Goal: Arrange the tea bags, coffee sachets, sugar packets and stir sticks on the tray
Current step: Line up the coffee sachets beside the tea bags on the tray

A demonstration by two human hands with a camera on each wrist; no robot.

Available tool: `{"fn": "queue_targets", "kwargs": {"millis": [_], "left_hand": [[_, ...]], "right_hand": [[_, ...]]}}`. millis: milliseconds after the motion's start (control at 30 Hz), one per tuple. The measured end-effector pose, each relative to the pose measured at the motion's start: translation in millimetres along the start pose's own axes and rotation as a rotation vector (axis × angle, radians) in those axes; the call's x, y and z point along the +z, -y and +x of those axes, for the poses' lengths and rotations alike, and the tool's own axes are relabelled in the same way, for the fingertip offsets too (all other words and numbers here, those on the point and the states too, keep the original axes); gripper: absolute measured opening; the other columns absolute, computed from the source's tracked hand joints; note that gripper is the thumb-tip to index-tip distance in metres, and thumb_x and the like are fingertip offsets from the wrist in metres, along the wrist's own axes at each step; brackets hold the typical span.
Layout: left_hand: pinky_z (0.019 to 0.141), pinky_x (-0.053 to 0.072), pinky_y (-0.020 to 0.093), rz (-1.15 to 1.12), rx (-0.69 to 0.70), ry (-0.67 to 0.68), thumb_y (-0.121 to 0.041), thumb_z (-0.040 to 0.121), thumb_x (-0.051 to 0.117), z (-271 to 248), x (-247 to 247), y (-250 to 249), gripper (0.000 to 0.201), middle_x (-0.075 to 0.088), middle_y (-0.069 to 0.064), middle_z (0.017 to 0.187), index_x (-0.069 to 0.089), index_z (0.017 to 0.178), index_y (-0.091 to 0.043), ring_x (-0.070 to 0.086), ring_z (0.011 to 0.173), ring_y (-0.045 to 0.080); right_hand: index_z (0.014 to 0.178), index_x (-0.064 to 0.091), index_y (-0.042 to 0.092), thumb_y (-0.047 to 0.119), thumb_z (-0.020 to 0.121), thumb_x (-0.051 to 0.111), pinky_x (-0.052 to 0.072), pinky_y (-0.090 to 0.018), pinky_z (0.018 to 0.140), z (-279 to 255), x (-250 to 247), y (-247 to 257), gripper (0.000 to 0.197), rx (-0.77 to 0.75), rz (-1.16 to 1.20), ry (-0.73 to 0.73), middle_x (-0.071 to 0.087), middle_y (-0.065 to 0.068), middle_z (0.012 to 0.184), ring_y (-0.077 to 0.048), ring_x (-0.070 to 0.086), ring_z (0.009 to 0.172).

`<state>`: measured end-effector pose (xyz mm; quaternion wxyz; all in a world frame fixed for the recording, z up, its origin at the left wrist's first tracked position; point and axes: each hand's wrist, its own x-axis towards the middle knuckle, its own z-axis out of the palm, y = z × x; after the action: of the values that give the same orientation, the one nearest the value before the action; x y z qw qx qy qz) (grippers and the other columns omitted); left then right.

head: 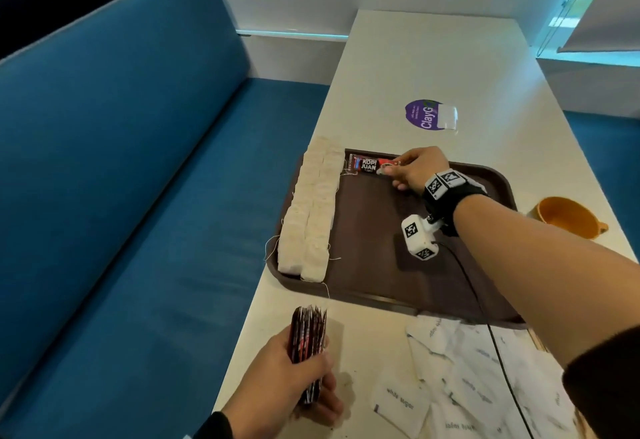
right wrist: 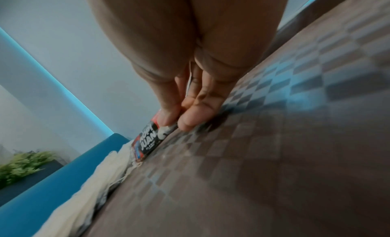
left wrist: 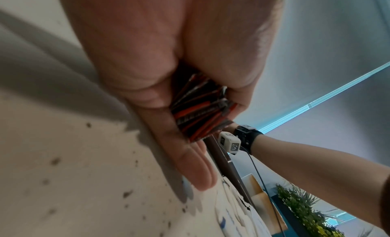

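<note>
A brown tray lies on the white table, with two rows of pale tea bags along its left side. My right hand pinches one end of a red-and-black coffee sachet that lies at the tray's far edge, beside the tea bags; in the right wrist view the coffee sachet touches the tray floor. My left hand grips a stack of coffee sachets upright near the table's front left edge, the stack of sachets fanned between thumb and fingers. White sugar packets lie heaped in front of the tray.
An orange cup lies on its side right of the tray. A purple round sticker and a clear packet sit farther back on the table. A blue bench runs along the left. A black cable trails from my right wrist.
</note>
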<state>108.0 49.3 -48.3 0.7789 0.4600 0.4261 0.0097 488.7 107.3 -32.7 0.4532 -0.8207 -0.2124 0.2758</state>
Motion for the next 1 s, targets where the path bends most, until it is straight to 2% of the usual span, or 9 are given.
{"fn": "queue_targets", "kwargs": {"millis": [200,300,400,500,567,633,800,933,1000], "left_hand": [[0.068,0.059,0.050,0.001,-0.029,0.035,-0.001,0.096,0.066,4,-4,-2,0.026,0.069,0.033,0.086,0.055,0.119,-0.004,0.069,0.078,0.057],[0.069,0.058,0.049,-0.008,-0.036,0.036,-0.005,0.092,0.071,7,-6,1,0.030,0.070,0.032,0.088,0.057,0.118,-0.005,0.070,0.077,0.055],[0.073,0.059,0.051,0.006,-0.028,0.028,-0.017,0.080,0.076,10,-8,4,0.042,0.072,0.030,0.089,0.059,0.117,-0.007,0.070,0.079,0.055],[0.076,0.060,0.052,0.018,-0.022,0.026,-0.020,0.077,0.076,11,-9,7,0.045,0.072,0.030,0.090,0.060,0.117,-0.008,0.070,0.080,0.055],[0.078,0.060,0.052,0.032,-0.018,0.026,-0.021,0.077,0.076,12,-10,8,0.045,0.073,0.029,0.090,0.060,0.117,-0.009,0.071,0.081,0.055],[0.077,0.060,0.051,0.036,-0.011,0.031,-0.019,0.079,0.076,12,-11,8,0.043,0.072,0.030,0.090,0.060,0.117,-0.008,0.071,0.081,0.054],[0.072,0.059,0.045,0.025,-0.011,0.065,-0.005,0.095,0.069,11,-13,7,0.026,0.072,0.030,0.090,0.058,0.119,-0.006,0.071,0.080,0.052],[0.073,0.059,0.049,-0.015,-0.020,0.077,-0.005,0.095,0.068,11,-13,7,0.027,0.071,0.032,0.092,0.056,0.120,-0.005,0.070,0.083,0.056],[0.073,0.059,0.051,-0.044,-0.022,0.083,-0.004,0.096,0.067,10,-13,6,0.028,0.070,0.033,0.093,0.055,0.121,-0.004,0.068,0.085,0.059]], "right_hand": [[0.090,0.068,0.010,0.024,0.068,0.096,0.056,-0.023,0.048,20,7,3,0.039,0.018,-0.048,-0.066,0.072,-0.009,0.072,-0.013,0.062,0.049],[0.091,0.066,0.011,0.024,0.064,0.098,0.058,-0.030,0.052,24,12,7,0.044,0.029,-0.070,-0.098,0.072,-0.009,0.070,-0.015,0.063,0.048],[0.093,0.064,0.010,0.024,0.066,0.097,0.059,-0.031,0.053,27,15,9,0.045,0.029,-0.103,-0.113,0.072,-0.010,0.070,-0.016,0.063,0.047],[0.094,0.064,0.010,0.027,0.066,0.098,0.063,-0.034,0.056,30,15,11,0.047,0.027,-0.152,-0.127,0.072,-0.009,0.072,-0.018,0.066,0.049],[0.095,0.064,0.011,0.029,0.065,0.098,0.062,-0.033,0.054,31,14,12,0.049,0.030,-0.179,-0.134,0.073,-0.009,0.075,-0.019,0.067,0.049],[0.095,0.064,0.012,0.030,0.064,0.098,0.062,-0.034,0.053,32,13,13,0.049,0.036,-0.192,-0.132,0.073,-0.010,0.076,-0.020,0.067,0.049],[0.094,0.063,0.012,0.032,0.068,0.096,0.063,-0.035,0.056,34,10,12,0.047,0.056,-0.196,-0.117,0.074,-0.011,0.077,-0.019,0.066,0.047],[0.105,0.061,0.011,0.030,0.067,0.097,0.065,-0.042,0.061,31,6,14,0.055,0.081,-0.183,-0.080,0.074,-0.013,0.078,-0.025,0.067,0.052],[0.110,0.058,0.012,0.032,0.069,0.095,0.064,-0.043,0.062,27,3,17,0.059,0.086,-0.183,-0.072,0.073,-0.014,0.081,-0.025,0.066,0.053]]}}
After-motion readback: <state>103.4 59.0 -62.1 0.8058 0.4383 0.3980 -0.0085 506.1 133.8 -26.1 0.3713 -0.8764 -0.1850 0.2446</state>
